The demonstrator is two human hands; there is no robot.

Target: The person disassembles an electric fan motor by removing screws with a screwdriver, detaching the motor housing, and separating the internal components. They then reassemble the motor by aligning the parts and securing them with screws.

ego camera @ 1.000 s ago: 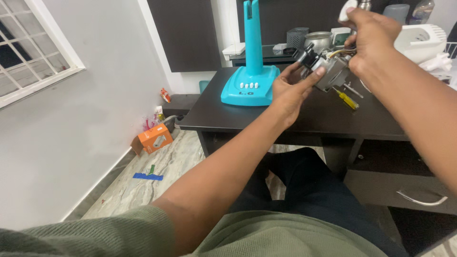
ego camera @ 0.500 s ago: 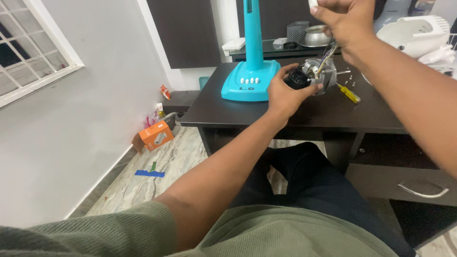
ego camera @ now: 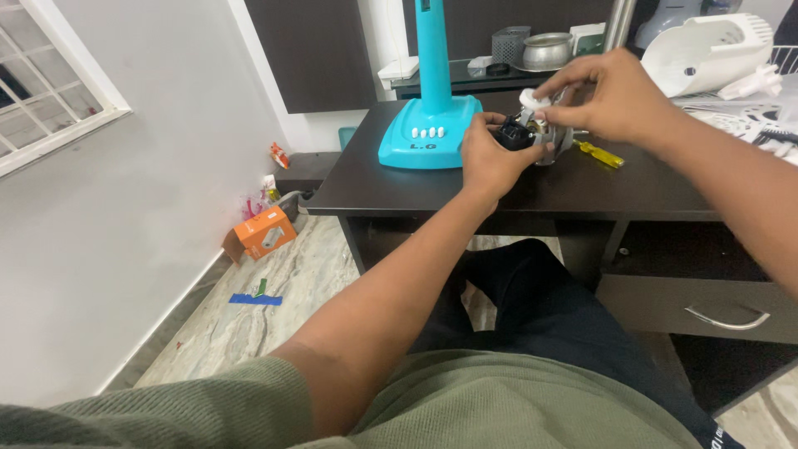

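Note:
My left hand (ego camera: 485, 158) grips a small grey metal fan motor (ego camera: 542, 141) with a black part at its front, holding it just above the dark table (ego camera: 465, 193). My right hand (ego camera: 603, 93) pinches a small white piece (ego camera: 529, 101) at the top of the motor, where coloured wires come out. A yellow-handled screwdriver (ego camera: 600, 153) lies on the table just right of the motor. The turquoise fan base with its upright column (ego camera: 432, 125) stands on the table to the left of my left hand.
A white fan housing (ego camera: 705, 54) and wire grille (ego camera: 769, 125) lie at the table's right. A steel pot (ego camera: 547, 50) and grey basket (ego camera: 509, 43) sit on a shelf behind. An open drawer (ego camera: 706, 308) juts out lower right. An orange box (ego camera: 262, 234) lies on the floor.
My right hand came down from high above the motor and now pinches the white piece at its top. My left hand lowered the motor slightly toward the table.

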